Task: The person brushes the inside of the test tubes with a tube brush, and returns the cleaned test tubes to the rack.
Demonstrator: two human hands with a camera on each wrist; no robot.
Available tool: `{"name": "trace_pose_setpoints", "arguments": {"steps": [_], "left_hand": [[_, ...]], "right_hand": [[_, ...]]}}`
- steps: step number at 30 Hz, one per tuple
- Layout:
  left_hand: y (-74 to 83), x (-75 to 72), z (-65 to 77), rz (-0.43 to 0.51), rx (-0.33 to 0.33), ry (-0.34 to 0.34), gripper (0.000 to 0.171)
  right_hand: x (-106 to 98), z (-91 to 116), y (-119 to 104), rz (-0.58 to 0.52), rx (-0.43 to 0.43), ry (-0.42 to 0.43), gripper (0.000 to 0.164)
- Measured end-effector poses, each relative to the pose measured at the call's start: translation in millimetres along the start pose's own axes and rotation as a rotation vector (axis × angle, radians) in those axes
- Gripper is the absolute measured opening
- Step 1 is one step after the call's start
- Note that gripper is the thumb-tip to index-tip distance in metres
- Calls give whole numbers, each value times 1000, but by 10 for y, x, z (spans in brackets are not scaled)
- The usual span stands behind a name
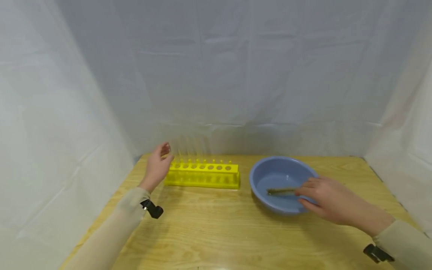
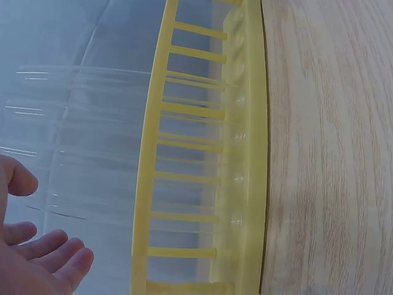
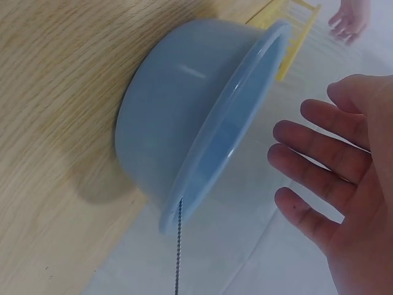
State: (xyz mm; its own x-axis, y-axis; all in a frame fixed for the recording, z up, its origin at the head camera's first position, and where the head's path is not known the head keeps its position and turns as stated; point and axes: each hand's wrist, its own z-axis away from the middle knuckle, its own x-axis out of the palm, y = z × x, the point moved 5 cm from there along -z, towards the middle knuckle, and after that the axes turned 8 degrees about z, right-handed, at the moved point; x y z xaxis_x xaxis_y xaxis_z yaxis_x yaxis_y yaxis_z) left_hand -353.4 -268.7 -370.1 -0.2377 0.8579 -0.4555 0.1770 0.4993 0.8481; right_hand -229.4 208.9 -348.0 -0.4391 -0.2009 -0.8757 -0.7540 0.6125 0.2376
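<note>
Beside the left end of a yellow test tube rack point(image 1: 202, 185) is my left hand point(image 1: 158, 164), fingers loosely bent. In the left wrist view its thumb point(image 2: 21, 178) and fingertips point(image 2: 77, 261) stand apart, with nothing gripped between them. Several clear test tubes point(image 2: 92, 74) stand in the rack, hard to make out against the pale backdrop. My right hand point(image 1: 320, 197) is over the right rim of a blue basin point(image 1: 266, 204), its fingers spread and holding nothing in the right wrist view. A test tube brush point(image 1: 280, 191) lies in the basin; its twisted wire handle point(image 3: 178, 246) sticks out past the rim.
Rack and basin stand side by side on a wood-grain table point(image 1: 202, 232). White sheeting point(image 1: 222, 82) hangs behind the table and along both sides. A row of yellow pegs point(image 1: 221, 161) runs along the rack's back.
</note>
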Motion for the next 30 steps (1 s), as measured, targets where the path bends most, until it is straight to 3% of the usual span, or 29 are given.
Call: {"name": "trace_pose_setpoints", "arguments": {"steps": [9, 14, 18, 21, 25, 30], "left_hand": [[-137, 4, -19, 19, -17, -66, 54], [-138, -11, 15, 43, 27, 63, 56], [-59, -25, 77, 47, 107, 201, 52], [36, -18, 109, 34, 169, 264, 48], [84, 10, 72, 80, 198, 278, 48], [-68, 63, -45, 152, 113, 203, 51]], "right_hand": [[12, 95, 28, -6, 34, -2, 15], [11, 138, 38, -17, 55, -30, 17], [27, 164, 38, -20, 74, -52, 17], [40, 182, 36, -21, 80, -59, 17], [41, 200, 38, -17, 80, -38, 18], [41, 209, 48, -19, 66, -18, 18]]}}
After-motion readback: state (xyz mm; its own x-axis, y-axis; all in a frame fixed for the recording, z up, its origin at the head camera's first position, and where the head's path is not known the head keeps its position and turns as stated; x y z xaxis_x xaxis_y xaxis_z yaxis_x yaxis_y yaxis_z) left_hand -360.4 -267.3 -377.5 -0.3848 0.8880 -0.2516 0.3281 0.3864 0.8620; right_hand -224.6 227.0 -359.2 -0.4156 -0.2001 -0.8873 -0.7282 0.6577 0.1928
